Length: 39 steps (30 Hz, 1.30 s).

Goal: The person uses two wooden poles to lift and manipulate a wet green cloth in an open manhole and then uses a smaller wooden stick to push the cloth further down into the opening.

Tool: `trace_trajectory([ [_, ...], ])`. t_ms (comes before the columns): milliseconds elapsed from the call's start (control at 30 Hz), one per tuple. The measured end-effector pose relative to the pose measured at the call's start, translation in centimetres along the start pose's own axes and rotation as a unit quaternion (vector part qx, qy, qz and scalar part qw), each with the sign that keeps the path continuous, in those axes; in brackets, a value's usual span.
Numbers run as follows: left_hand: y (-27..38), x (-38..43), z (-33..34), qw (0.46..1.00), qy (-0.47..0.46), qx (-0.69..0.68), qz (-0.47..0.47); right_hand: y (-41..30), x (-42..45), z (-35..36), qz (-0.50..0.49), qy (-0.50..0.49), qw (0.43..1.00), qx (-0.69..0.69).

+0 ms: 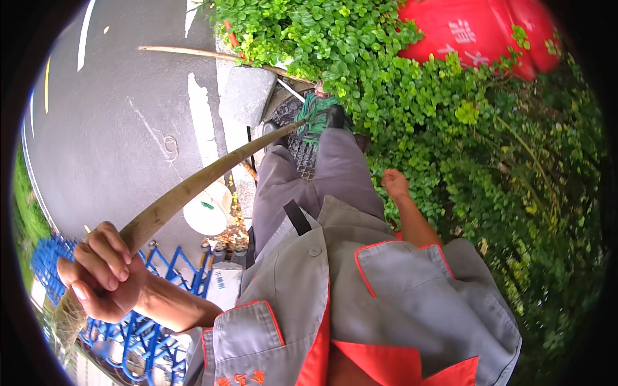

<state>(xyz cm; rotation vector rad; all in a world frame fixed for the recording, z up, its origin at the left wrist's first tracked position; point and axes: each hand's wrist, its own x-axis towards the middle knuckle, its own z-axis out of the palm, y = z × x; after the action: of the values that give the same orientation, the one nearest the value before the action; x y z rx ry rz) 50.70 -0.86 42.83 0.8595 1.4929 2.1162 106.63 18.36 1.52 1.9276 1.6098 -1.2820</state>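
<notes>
My left hand (105,275) grips a long wooden pole (193,186) near its upper end, the fingers wrapped around it. The pole slants away to a tangled bundle of green strips (314,118) by my feet. Beneath the bundle is a dark, wet-looking grate (305,166). One dark shoe (336,117) is against the strips, and the other is partly hidden behind the pole. Below my left hand hangs a pale, stringy tuft (70,316). On the other side, my right hand (396,183) is curled with nothing visible in it, beside a leafy hedge (463,159).
A white bucket (207,212) stands near a blue folding barrier (178,270) at the left. Another stick (188,51) juts over the asphalt road (130,120), past a grey stone block (244,94). Behind the hedge sits a red object (478,29) bearing white writing.
</notes>
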Motion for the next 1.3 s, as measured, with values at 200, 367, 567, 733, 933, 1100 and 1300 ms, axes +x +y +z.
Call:
trace_trajectory([
  [200,1.1,-3.1,0.5,0.998,0.038,0.032,0.029,-5.7,4.2,-5.4,-0.085,-0.017,0.995,-0.043],
  [367,1.3,-4.8,1.9,0.997,0.064,0.018,0.031,-3.6,4.2,-9.4,-0.057,-0.035,0.993,-0.099],
  [567,2.2,-7.7,0.6,0.994,0.092,0.021,0.052,-7.0,3.6,-10.7,-0.043,-0.075,0.986,-0.142],
  [733,3.2,-10.8,0.9,0.992,0.11,0.026,0.047,-10.6,6.1,-9.3,-0.17,-0.097,0.965,-0.176],
  [933,3.5,-12.8,0.6,0.987,0.135,0.043,0.074,-13.5,9.1,-10.4,-0.221,-0.113,0.948,-0.197],
  [1100,3.8,-14.3,-0.1,0.981,0.175,0.026,0.074,-13.8,8.6,-12.3,-0.189,-0.1,0.955,-0.207],
  [1300,4.3,-15.4,-1.1,0.978,0.193,0.024,0.069,-16.2,9.5,-10.0,-0.227,-0.161,0.927,-0.252],
])
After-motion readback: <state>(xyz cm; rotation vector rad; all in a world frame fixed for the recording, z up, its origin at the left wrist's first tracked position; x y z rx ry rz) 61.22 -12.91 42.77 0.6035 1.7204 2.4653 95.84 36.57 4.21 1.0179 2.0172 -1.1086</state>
